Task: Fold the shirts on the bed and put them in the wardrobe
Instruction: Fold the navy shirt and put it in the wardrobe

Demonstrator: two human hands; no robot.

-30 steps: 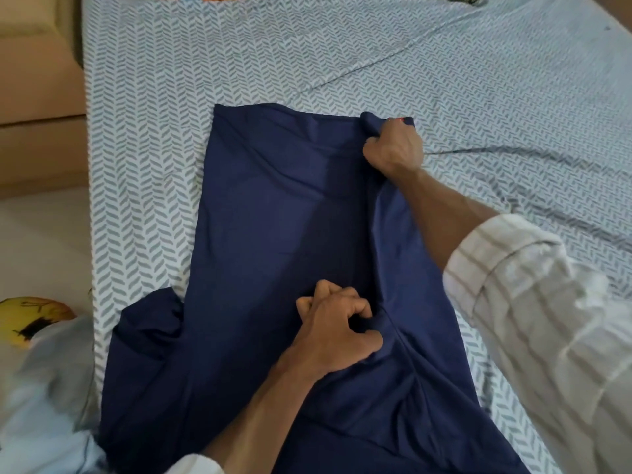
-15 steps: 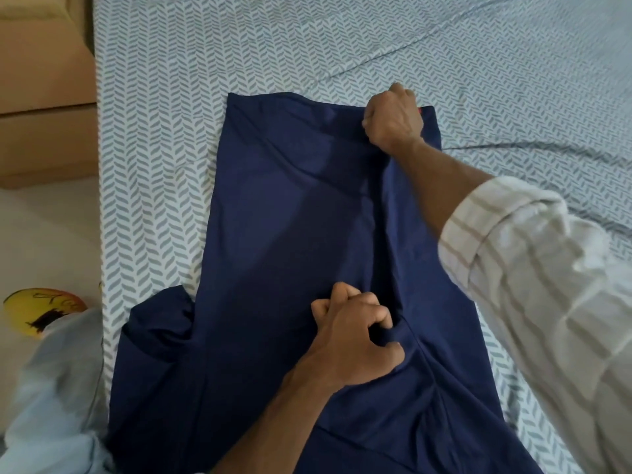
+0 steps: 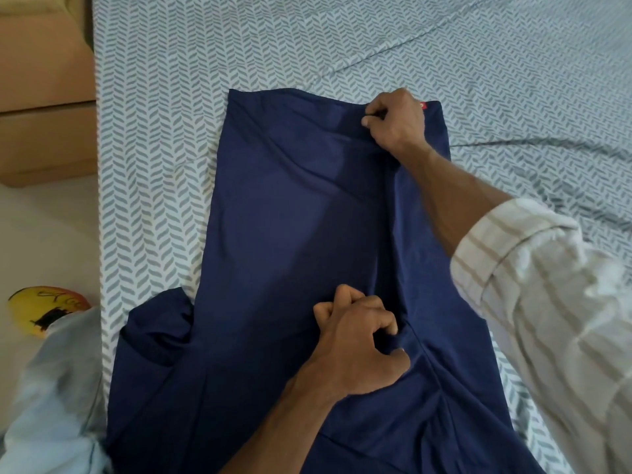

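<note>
the bed (image 3: 342,46) fills most of the view, its grey-and-white leaf-patterned sheet running from the left edge to the far right with a few long creases. bare sheet lies open to the far side and to the right of the cloth; on the left only a narrow strip of sheet shows before the mattress edge drops to the floor.

the navy shirt (image 3: 290,234) lies lengthwise down the middle of the bed, its far edge fairly straight, its near end bunched, with a crumpled sleeve spilling out at the near left (a small red tag shows at the far right corner).

the right hand (image 3: 398,123) sits at the far right corner of the shirt, fingers curled tight, pinching the fabric's edge. the left hand (image 3: 359,340) is near the middle right, fingers bent into a loose fist, gripping a fold of the shirt along a raised crease that runs between the two hands.
</note>
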